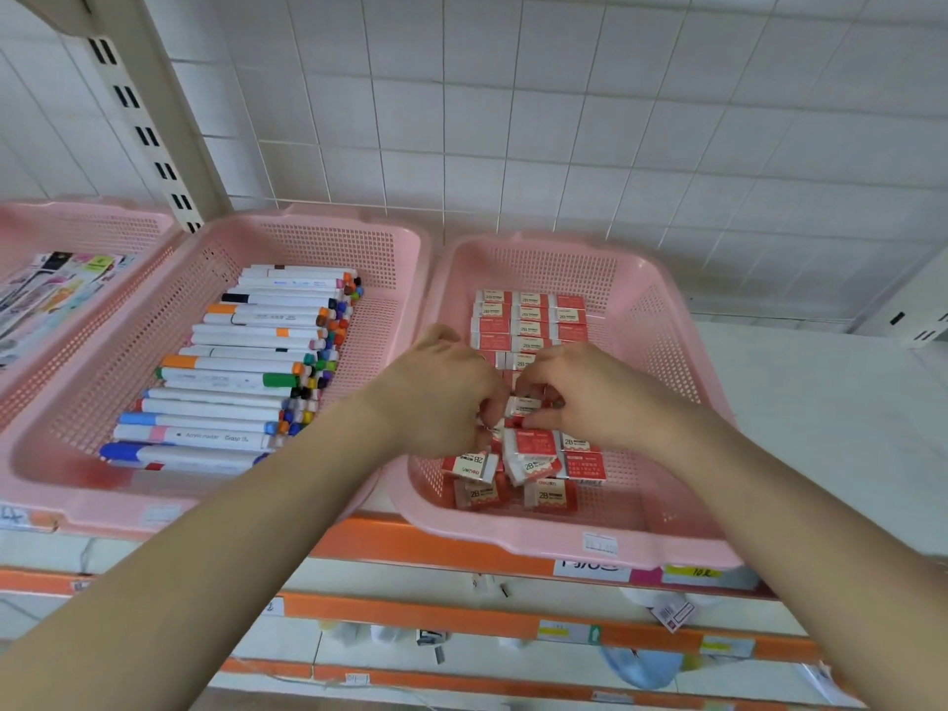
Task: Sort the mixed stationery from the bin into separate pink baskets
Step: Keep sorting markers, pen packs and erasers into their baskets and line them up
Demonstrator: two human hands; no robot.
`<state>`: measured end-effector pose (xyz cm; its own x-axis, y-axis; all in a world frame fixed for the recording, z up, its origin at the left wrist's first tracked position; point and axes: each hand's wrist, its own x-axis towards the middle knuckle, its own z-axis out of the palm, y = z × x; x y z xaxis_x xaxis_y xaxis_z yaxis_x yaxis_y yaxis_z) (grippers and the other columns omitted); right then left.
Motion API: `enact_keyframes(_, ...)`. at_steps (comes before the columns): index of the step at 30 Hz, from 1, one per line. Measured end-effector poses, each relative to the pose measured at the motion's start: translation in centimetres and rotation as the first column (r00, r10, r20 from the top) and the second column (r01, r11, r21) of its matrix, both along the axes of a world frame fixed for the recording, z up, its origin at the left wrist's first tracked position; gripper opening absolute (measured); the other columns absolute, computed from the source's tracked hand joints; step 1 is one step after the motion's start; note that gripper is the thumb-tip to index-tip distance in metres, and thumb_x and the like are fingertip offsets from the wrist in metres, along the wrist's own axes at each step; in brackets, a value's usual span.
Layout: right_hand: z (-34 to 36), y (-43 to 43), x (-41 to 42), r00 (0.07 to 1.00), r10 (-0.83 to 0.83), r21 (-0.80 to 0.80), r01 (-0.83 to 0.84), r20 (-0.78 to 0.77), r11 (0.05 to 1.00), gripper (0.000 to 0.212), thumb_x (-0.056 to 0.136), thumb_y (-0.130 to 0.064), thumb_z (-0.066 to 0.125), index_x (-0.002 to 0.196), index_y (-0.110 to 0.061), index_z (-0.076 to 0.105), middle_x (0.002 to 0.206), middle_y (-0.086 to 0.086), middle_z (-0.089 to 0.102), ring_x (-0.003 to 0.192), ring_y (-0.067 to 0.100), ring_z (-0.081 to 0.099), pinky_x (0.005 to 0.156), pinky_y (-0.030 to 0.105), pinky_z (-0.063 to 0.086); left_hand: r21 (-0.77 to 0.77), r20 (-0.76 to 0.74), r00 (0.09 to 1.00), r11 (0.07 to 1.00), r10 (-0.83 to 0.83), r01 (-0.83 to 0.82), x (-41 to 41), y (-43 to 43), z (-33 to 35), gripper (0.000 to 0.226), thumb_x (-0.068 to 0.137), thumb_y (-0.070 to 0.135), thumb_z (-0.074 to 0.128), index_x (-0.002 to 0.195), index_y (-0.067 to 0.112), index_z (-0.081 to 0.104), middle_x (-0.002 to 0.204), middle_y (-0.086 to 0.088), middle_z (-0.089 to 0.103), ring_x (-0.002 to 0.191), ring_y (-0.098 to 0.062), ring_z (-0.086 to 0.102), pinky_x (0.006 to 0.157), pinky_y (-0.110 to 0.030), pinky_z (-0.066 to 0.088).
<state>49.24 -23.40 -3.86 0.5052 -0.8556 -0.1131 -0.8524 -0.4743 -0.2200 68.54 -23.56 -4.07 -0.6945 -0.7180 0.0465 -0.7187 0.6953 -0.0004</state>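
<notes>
Erasers in red-and-white sleeves marked 2B lie in the right-hand basket, a pink plastic tray with perforated walls standing on a shelf with an orange front edge. At the far end of the basket they sit in tidy rows, three across. Nearer the front rim they form a loose pile, some tilted, some turned upside down.

Both hands reach into this basket over the pile and meet at its middle. The right hand has its fingers curled, and thumb and forefinger pinch one small eraser. The left hand is curled too, its fingertips closing on the left end of the same eraser; its own knuckles hide how firm the grip is. Both forearms are bare and cross the front edge of the shelf.

Just beside this basket, to the left, stands the middle basket, also pink. Markers lie in it side by side, white barrels with coloured caps, stacked from the near wall to the far one. Further left, a third pink basket is cut off by the edge of the view and holds flat printed packets.

Behind the baskets rises a white tiled wall, and a cream slotted upright runs up between the left and middle baskets. Paper price labels stick to the shelf's orange edge.
</notes>
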Motion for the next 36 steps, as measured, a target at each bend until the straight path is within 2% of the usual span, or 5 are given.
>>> enact_keyframes(6, 0.7, 1.3, -1.2, 0.983, 0.002, -0.001, -0.002, 0.184, 1.0, 0.03, 0.088, -0.049, 0.063, 0.106, -0.027, 0.072, 0.096, -0.013, 0.065, 0.091, 0.008, 0.057, 0.084, 0.036, 0.049, 0.069, -0.062, 0.996, 0.996, 0.058, -0.054, 0.3, -0.1, 0.3, 0.012, 0.076, 0.034, 0.07, 0.083, 0.028, 0.062, 0.073, 0.021, 0.048, 0.089, -0.007, 0.051, 0.111, -0.035, 0.014)
enact_keyframes(9, 0.6, 2.4, -1.5, 0.997, 0.014, 0.046, -0.018, 0.078, 0.999, 0.037, 0.08, -0.056, 0.07, 0.111, -0.036, 0.068, 0.101, -0.02, 0.061, 0.096, 0.004, 0.052, 0.086, 0.033, 0.048, 0.077, -0.094, 0.991, 0.993, 0.091, -0.084, 0.4, -0.2, 0.4, 0.01, 0.074, 0.03, 0.069, 0.078, 0.024, 0.062, 0.076, 0.014, 0.055, 0.087, -0.011, 0.054, 0.106, -0.034, 0.018)
enact_keyframes(18, 1.9, 2.8, -3.3, 0.976, -0.085, 0.022, 0.082, 0.203, 0.996, 0.019, 0.08, -0.031, 0.079, 0.096, -0.027, 0.069, 0.087, -0.018, 0.061, 0.078, 0.0, 0.057, 0.074, 0.023, 0.05, 0.023, 0.036, 0.984, 0.985, 0.172, -0.173, -0.3, -0.4, 0.0, 0.014, 0.084, 0.019, 0.061, 0.075, 0.025, 0.052, 0.081, 0.013, 0.049, 0.087, -0.014, 0.048, 0.112, -0.037, 0.019)
enact_keyframes(24, 0.2, 2.0, -4.9, 0.987, -0.158, 0.019, 0.159, -0.012, 0.987, 0.025, 0.081, -0.019, 0.077, 0.071, -0.026, 0.054, 0.085, -0.009, 0.057, 0.076, 0.012, 0.058, 0.074, 0.037, 0.054, -0.118, 0.188, 0.971, 0.985, 0.148, -0.128, -1.0, -0.2, 0.3, 0.005, 0.089, 0.029, 0.055, 0.085, 0.029, 0.052, 0.094, 0.01, 0.06, 0.091, -0.017, 0.06, 0.107, -0.039, 0.032)
enact_keyframes(36, -0.5, 1.6, -3.8, 0.986, -0.164, -0.017, 0.164, 0.001, 0.986, 0.018, 0.086, -0.017, 0.072, 0.079, -0.021, 0.056, 0.088, -0.011, 0.046, 0.081, 0.011, 0.052, 0.075, 0.028, 0.047, -0.073, 0.209, 0.97, 0.991, 0.122, -0.109, -2.3, -0.2, 0.5, 0.031, 0.092, 0.052, 0.052, 0.106, 0.026, 0.059, 0.107, 0.005, 0.06, 0.101, -0.02, 0.061, 0.096, -0.039, 0.041)
